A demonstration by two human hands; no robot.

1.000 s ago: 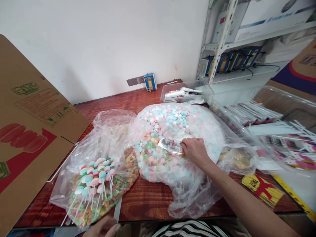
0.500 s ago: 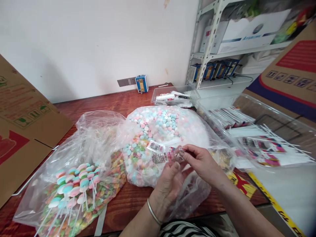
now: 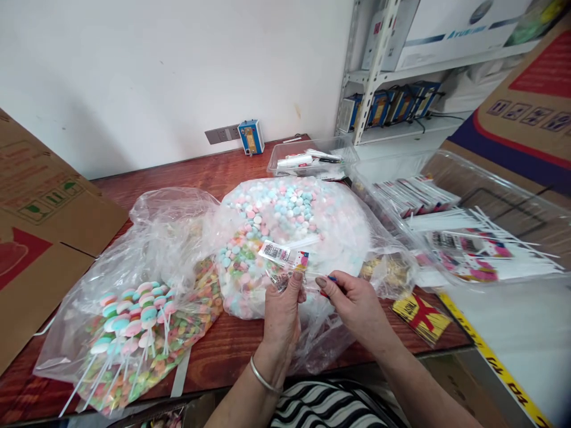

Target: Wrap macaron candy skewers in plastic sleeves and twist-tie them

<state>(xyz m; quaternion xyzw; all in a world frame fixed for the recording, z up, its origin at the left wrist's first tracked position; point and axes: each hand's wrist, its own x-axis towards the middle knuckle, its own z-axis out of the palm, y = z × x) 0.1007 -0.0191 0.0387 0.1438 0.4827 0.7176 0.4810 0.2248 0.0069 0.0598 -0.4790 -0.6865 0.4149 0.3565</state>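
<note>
My left hand [image 3: 282, 309], with a bangle at the wrist, is closed on a small printed clear packet [image 3: 282, 279] in front of the candy bag. Just beyond it, against the bag, shows a white label strip [image 3: 276, 252] with a coloured end. My right hand [image 3: 352, 300] is apart from the left, pinching a small blue and red piece that I cannot make out. Behind both hands a large clear bag [image 3: 345, 223] bulges with pastel round candies. Left of it, candies on sticks [image 3: 134, 312] lie on a bag of coloured gummy candies [image 3: 207, 285].
A clear tray [image 3: 526, 208] on the right holds white sticks and printed packets. Another clear tray [image 3: 274, 159] with tubes stands behind the candy bag. Cardboard boxes [image 3: 49, 202] flank the wooden table [image 3: 223, 351]. Yellow packets [image 3: 422, 318] lie near its right edge.
My hands have moved apart; the right has shifted away with a small blue and red piece in its fingers. The left still grips the packet. The view has shifted slightly.
</note>
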